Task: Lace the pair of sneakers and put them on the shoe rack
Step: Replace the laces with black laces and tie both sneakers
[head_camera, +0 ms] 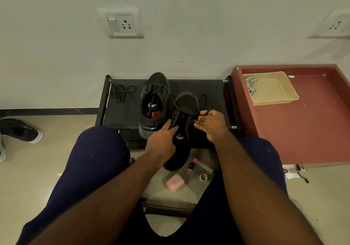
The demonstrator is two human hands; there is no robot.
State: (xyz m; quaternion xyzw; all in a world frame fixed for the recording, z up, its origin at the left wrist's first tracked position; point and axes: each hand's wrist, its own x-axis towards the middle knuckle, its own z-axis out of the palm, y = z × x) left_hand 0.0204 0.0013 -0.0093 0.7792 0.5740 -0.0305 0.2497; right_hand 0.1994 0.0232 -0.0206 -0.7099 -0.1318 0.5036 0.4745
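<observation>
**Sneaker held at center frame, lace pinched**

The near sneaker (182, 112) lies at the frame's center, toe on the black shoe rack (123, 112) and heel past its front edge. The left hand (162, 140) grips its side, fingers curled against the collar. The right hand (212, 125) pinches the black lace (203, 100) just right of the eyelets. Sneaker 2 (154, 102) stands beside it to the left. A spare lace (121, 92) lies on the rack's upper left. A beige tray (270, 88) sits on the red surface (312, 121) at right.

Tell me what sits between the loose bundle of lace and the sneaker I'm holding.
The other black sneaker stands on the shoe rack between the loose lace and the held sneaker; the head view shows it.
</observation>
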